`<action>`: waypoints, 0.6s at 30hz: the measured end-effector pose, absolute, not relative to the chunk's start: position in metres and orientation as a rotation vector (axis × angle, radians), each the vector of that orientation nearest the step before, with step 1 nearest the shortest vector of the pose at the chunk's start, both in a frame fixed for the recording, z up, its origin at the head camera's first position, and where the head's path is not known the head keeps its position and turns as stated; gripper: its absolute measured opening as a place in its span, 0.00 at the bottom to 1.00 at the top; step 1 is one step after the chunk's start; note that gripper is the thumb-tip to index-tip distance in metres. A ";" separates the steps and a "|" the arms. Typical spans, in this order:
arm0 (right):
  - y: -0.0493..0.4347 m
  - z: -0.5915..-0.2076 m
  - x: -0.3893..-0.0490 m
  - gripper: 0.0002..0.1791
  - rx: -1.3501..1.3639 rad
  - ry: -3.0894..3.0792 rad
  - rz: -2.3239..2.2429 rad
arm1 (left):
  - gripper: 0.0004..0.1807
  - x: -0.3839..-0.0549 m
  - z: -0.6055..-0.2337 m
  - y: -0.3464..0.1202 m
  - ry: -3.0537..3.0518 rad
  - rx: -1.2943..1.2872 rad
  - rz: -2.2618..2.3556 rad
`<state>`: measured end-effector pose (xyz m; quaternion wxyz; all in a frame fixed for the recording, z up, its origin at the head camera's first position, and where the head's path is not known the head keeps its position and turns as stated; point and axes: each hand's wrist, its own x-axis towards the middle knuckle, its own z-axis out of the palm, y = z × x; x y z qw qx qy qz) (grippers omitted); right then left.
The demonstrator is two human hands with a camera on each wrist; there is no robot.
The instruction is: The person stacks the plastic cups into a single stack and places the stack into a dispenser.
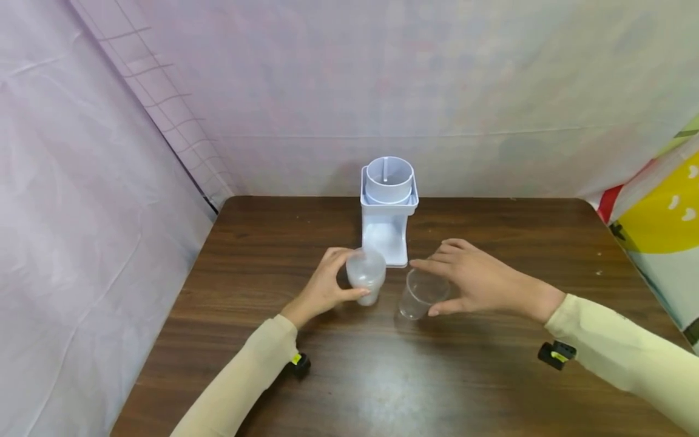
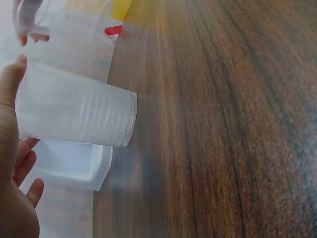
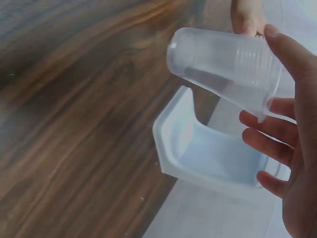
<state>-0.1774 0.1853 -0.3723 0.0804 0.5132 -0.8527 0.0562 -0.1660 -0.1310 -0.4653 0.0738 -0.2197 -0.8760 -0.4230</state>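
Between the thumb and fingers of my left hand (image 1: 322,288) is a cloudy stack of plastic cups (image 1: 368,278), gripped near the rim. Close-spaced rings run around its lower part in the left wrist view, where the cups (image 2: 79,106) look nested. To the right, my right hand (image 1: 483,279) holds a clear plastic cup (image 1: 416,303) by its upper edge. The right wrist view shows the cup's (image 3: 218,62) see-through wall, with thumb and index finger at the rim and the other fingers loosely bent. The two hands are apart.
Behind the cups, a white holder (image 1: 384,233) with a round tube (image 1: 389,188) on top stands near the back edge of the dark wooden table (image 1: 262,243). A pale cloth (image 1: 437,79) hangs behind, and a yellow patterned cloth (image 1: 663,212) at the right.
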 end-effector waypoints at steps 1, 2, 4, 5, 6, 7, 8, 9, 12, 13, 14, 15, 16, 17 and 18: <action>0.183 -0.371 -0.179 0.49 1.529 -2.548 0.172 | 0.41 -0.166 -0.465 -0.131 -2.627 -0.661 -1.271; 0.181 -0.369 -0.181 0.49 1.523 -2.544 0.175 | 0.41 -0.166 -0.466 -0.131 -2.624 -0.662 -1.271; 0.177 -0.365 -0.184 0.49 1.514 -2.528 0.181 | 0.40 -0.165 -0.465 -0.130 -2.619 -0.661 -1.279; 0.175 -0.363 -0.186 0.49 1.509 -2.518 0.187 | 0.40 -0.166 -0.465 -0.130 -2.617 -0.662 -1.279; 0.172 -0.361 -0.187 0.49 1.507 -2.505 0.195 | 0.40 -0.165 -0.465 -0.131 -2.618 -0.661 -1.279; 0.171 -0.358 -0.189 0.49 1.503 -2.491 0.199 | 0.41 -0.166 -0.464 -0.131 -2.622 -0.660 -1.280; 0.169 -0.356 -0.190 0.49 1.501 -2.479 0.204 | 0.41 -0.166 -0.464 -0.130 -2.627 -0.658 -1.281; 0.167 -0.353 -0.192 0.49 1.499 -2.469 0.211 | 0.41 -0.166 -0.464 -0.130 -2.629 -0.657 -1.285; 0.164 -0.345 -0.195 0.49 1.491 -2.449 0.219 | 0.41 -0.166 -0.464 -0.130 -2.640 -0.650 -1.293; 0.163 -0.342 -0.197 0.49 1.488 -2.446 0.217 | 0.41 -0.166 -0.465 -0.130 -2.641 -0.648 -1.294; 0.163 -0.340 -0.198 0.49 1.487 -2.442 0.220 | 0.41 -0.166 -0.465 -0.130 -2.640 -0.648 -1.290; 0.162 -0.337 -0.199 0.49 1.485 -2.440 0.218 | 0.41 -0.166 -0.466 -0.130 -2.636 -0.650 -1.287; 0.161 -0.334 -0.201 0.49 1.485 -2.433 0.217 | 0.41 -0.166 -0.466 -0.130 -2.633 -0.651 -1.285; 0.160 -0.331 -0.202 0.49 1.485 -2.426 0.215 | 0.41 -0.166 -0.466 -0.130 -2.628 -0.655 -1.280; 0.159 -0.328 -0.203 0.49 1.488 -2.416 0.219 | 0.41 -0.166 -0.467 -0.131 -2.622 -0.658 -1.273</action>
